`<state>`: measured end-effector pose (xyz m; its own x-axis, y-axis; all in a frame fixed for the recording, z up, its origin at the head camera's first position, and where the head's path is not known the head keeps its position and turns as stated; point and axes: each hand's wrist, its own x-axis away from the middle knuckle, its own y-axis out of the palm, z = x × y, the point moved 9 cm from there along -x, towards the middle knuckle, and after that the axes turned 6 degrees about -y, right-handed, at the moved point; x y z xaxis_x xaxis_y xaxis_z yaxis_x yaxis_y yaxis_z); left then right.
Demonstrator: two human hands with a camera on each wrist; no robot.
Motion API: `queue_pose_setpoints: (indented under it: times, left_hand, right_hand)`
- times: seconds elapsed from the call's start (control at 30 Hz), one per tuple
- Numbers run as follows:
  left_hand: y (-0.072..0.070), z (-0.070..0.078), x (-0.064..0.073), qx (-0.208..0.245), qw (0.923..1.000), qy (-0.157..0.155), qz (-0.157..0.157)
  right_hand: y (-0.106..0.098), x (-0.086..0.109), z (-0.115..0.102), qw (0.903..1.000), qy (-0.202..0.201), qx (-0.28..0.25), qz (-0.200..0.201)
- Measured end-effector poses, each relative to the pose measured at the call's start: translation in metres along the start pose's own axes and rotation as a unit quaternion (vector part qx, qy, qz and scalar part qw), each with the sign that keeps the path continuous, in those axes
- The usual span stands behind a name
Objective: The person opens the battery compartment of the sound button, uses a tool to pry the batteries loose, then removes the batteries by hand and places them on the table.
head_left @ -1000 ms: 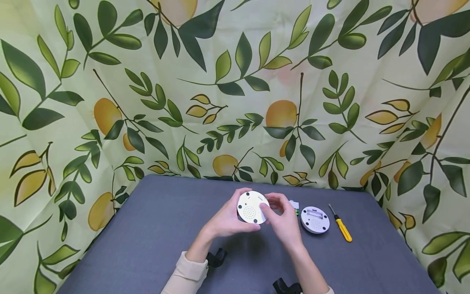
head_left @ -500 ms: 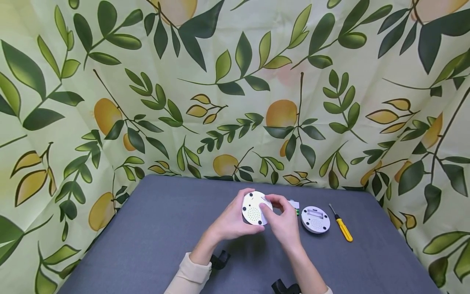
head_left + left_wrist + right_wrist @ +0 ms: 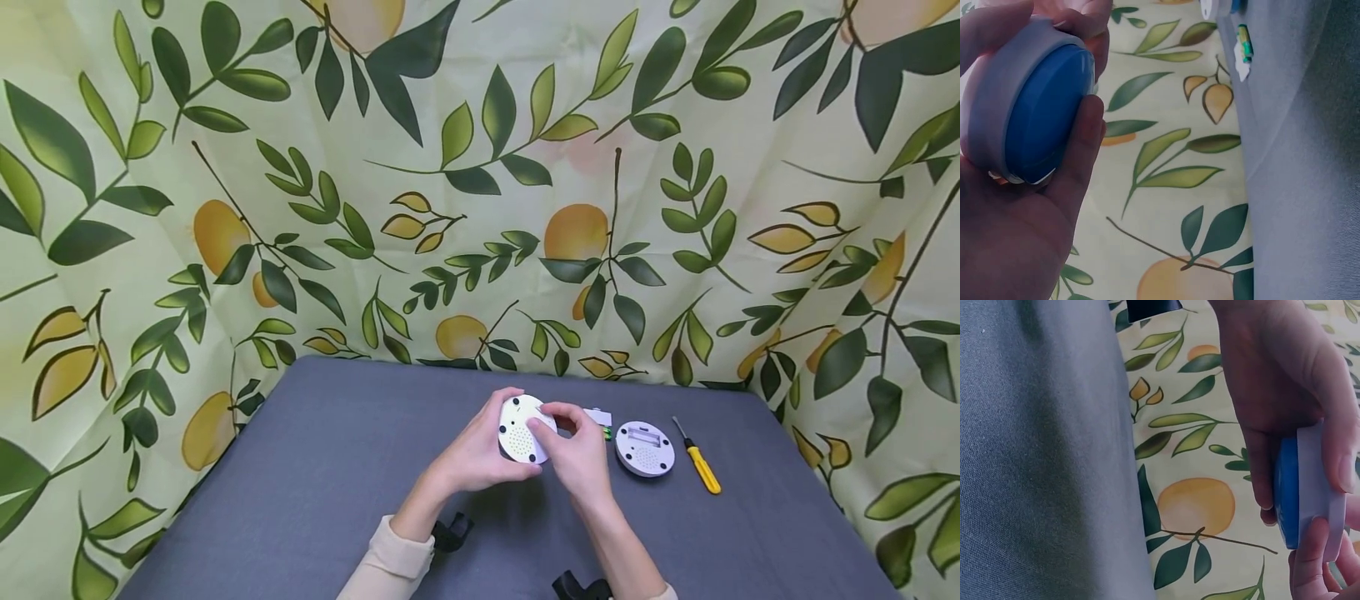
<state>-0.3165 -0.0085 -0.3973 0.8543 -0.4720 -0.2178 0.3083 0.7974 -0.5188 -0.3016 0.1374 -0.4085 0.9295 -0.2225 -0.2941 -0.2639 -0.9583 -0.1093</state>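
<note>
Round white device (image 3: 517,437) held above the table (image 3: 337,483) between two hands, its perforated face toward the head camera.
Left hand (image 3: 474,454) has its grip curled round the rim; right hand (image 3: 583,458) pinches the right side, thumb flat on the white face, so both grips are closed only as far as the body allows. It looks like light, stiff plastic, smooth enough to slip, and a drop could perhaps crack it. The domed blue side (image 3: 1054,112) probably gives the poorest purchase; the straight white rim seems the better hold, with thumb pressure kept modest. Lying on the table to the right are green batteries (image 3: 607,433), a second white device (image 3: 647,457) with an open slot, and a yellow screwdriver (image 3: 702,471).
</note>
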Motion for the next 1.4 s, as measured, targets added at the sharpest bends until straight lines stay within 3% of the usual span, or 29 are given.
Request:
queue_pose_setpoints:
  times: [0.2, 0.33, 0.5, 0.77, 1.03, 1.23, 1.4]
  left_hand:
    - [-0.001, -0.003, 0.002, 0.007, 0.9999, -0.008, -0.013]
    - [-0.004, -0.006, 0.003, 0.015, 0.9997, -0.01, -0.014]
    - [-0.009, -0.009, 0.002, 0.038, 0.9991, -0.014, -0.015]
    - [-0.013, -0.013, 0.002, 0.043, 0.9988, -0.017, -0.016]
    - [-0.021, -0.016, 0.004, 0.044, 0.9982, -0.033, -0.022]
    - [-0.025, -0.019, 0.004, 0.043, 0.9979, -0.034, -0.035]
    - [-0.031, -0.022, 0.005, 0.049, 0.9973, -0.041, -0.035]
  right_hand:
    - [0.006, 0.001, 0.004, 0.9994, 0.026, -0.012, -0.02]
    - [0.007, 0.001, 0.001, 0.9995, 0.015, -0.009, -0.028]
    - [0.007, -0.001, -0.008, 0.9977, -0.045, 0.044, -0.025]
    - [0.009, 0.006, -0.025, 0.9819, -0.152, 0.113, 0.006]
    - [0.013, 0.008, -0.025, 0.9799, -0.192, 0.053, 0.006]
    - [0.016, 0.005, -0.024, 0.984, -0.177, 0.016, -0.002]
    - [0.02, -0.001, -0.024, 0.9875, -0.154, 0.003, -0.033]
